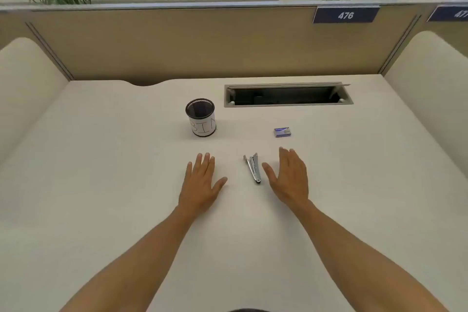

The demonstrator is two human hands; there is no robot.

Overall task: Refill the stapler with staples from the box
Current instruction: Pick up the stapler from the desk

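A small silver stapler lies on the white desk between my hands, its two arms spread a little at the far end. A small blue staple box sits closed on the desk beyond it, to the right. My left hand rests flat on the desk to the left of the stapler, fingers apart, holding nothing. My right hand lies flat just right of the stapler, thumb close to it but not touching, also empty.
A black mesh cup with a white label reading BIN stands at the back left of the stapler. An open cable slot is set into the desk near the tan partition. Padded side panels flank the desk.
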